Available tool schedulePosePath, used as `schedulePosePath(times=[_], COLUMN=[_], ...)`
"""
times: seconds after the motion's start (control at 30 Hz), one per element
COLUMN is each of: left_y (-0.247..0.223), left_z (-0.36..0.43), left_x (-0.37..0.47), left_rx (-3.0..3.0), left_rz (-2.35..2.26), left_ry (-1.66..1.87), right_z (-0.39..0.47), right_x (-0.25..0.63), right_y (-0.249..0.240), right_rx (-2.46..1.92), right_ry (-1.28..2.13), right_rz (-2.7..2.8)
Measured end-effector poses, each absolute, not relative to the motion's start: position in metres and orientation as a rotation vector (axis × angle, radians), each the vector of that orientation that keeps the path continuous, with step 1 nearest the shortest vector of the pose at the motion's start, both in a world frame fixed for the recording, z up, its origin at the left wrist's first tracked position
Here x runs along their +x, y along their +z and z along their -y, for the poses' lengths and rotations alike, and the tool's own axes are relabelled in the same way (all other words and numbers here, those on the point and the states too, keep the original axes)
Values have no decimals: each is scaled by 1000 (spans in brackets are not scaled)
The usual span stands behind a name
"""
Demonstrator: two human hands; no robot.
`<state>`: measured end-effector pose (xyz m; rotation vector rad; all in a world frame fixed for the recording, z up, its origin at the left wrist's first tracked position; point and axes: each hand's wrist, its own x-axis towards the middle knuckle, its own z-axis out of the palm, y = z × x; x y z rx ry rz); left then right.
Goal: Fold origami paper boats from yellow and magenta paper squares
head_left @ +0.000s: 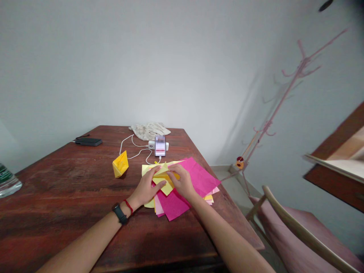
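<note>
A partly folded sheet of yellow paper (165, 185) is between my hands, above a loose stack of coloured sheets. My left hand (148, 186) grips its left side, thumb pressed over the paper and the other fingers partly behind it. On the opposite side, my right hand (182, 182) pinches a raised fold near the top. Under both hands lies a bright pink sheet (200, 176), with yellow and pale pink edges showing beneath it. To the left, a finished-looking folded yellow paper shape (120, 164) rests on the table, apart from my hands.
Behind the papers, a phone (160, 146) leans on a white power bank (151, 145) with white cables. A crumpled cloth (149, 131) lies at the back; a dark flat device (88, 141) and a bottle (8, 182) are left. A chair (284, 220) and coat rack (284, 96) stand right.
</note>
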<state>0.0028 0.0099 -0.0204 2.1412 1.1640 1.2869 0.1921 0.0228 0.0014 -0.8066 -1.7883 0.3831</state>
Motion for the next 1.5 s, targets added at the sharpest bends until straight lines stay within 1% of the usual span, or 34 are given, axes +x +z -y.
schedulePosePath(times=[0.23, 0.4, 0.67, 0.83, 1.03, 1.2, 1.33, 1.5], left_y=[-18, -17, -19, -14, -10, -10, -10, -9], left_z=[-8, -8, -13, -8, -7, -6, -5, -5], left_x=[1, 0, 1, 2, 2, 2, 3, 4], left_rx=[2331, 2376, 2244, 2193, 2116, 2069, 2066, 2056], left_rz=[-1138, -1151, -1182, -1147, -1135, -1133, -1131, -1154], left_ry=[1268, 1244, 1327, 1308, 1286, 1298, 1294, 1309], right_z=[-27, -28, -24, -22, -14, -13, -19, -23], right_x=[193, 194, 193, 195, 196, 194, 194, 194], right_y=[3, 2, -2, 3, 7, 4, 1, -2], right_rx=[-800, -771, -775, -761, -734, -756, -769, -808], right_ry=[324, 349, 449, 468, 597, 496, 391, 357], right_rz=[1687, 1674, 1707, 1729, 1794, 1899, 1854, 1816])
